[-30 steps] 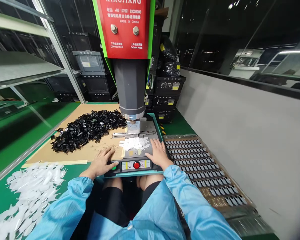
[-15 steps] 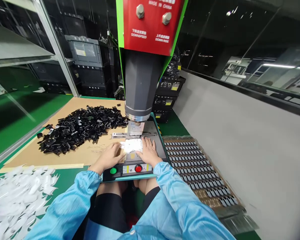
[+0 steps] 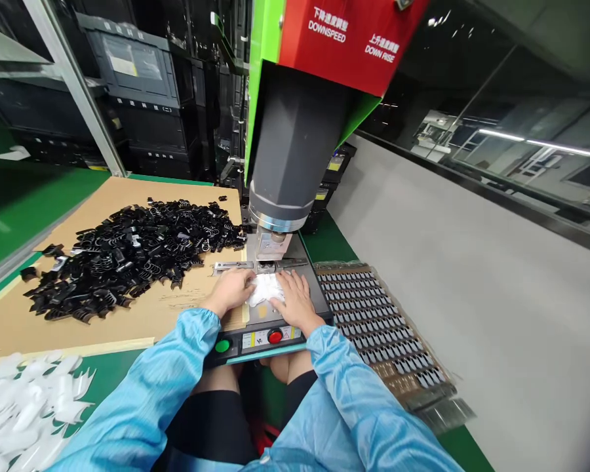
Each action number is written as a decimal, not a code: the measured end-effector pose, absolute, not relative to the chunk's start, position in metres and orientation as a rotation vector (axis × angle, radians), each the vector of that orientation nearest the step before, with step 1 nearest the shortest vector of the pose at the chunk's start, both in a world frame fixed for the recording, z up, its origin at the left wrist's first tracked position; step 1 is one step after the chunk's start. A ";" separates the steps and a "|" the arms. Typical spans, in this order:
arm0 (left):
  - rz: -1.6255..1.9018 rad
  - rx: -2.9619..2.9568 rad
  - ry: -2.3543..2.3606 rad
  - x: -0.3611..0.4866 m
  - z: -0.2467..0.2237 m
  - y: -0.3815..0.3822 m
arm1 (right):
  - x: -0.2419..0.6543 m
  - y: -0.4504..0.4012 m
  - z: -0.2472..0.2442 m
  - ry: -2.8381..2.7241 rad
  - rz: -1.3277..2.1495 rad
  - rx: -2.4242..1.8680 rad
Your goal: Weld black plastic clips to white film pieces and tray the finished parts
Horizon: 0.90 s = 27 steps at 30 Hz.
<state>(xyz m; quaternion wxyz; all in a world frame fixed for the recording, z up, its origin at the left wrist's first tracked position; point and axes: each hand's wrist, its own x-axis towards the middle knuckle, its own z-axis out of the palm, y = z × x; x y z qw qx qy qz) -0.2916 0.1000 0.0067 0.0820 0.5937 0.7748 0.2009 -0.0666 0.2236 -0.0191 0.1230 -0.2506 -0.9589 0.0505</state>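
Since the earliest frame both hands have come inward, and the loose spread of white pieces has drawn into a tighter heap between them. The heap sits on the grey machine plate, in front of the metal fixture and short of the tip under the press column. The left hand meets the heap's left edge with bent fingers; whether it pinches a piece, I cannot tell. The right hand lies along the right edge, its fingers stretched out and its thumb set apart, not gripping. To square the heap well, I would keep both palms low and push evenly from the two sides, so that the thin pieces slide together rather than ride up or bend. The fingers are best kept back from the fixture and the column above it, and the wrists clear of the green button and red button on the front panel. Further left, black clip-like parts lie mounded on a brown sheet, with more white parts at the near corner. Right of the machine, small grey parts stand in rows.
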 end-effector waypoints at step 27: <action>0.853 1.689 2.412 -0.256 -0.002 0.050 | -0.056 0.230 -0.020 -2.585 0.350 -0.660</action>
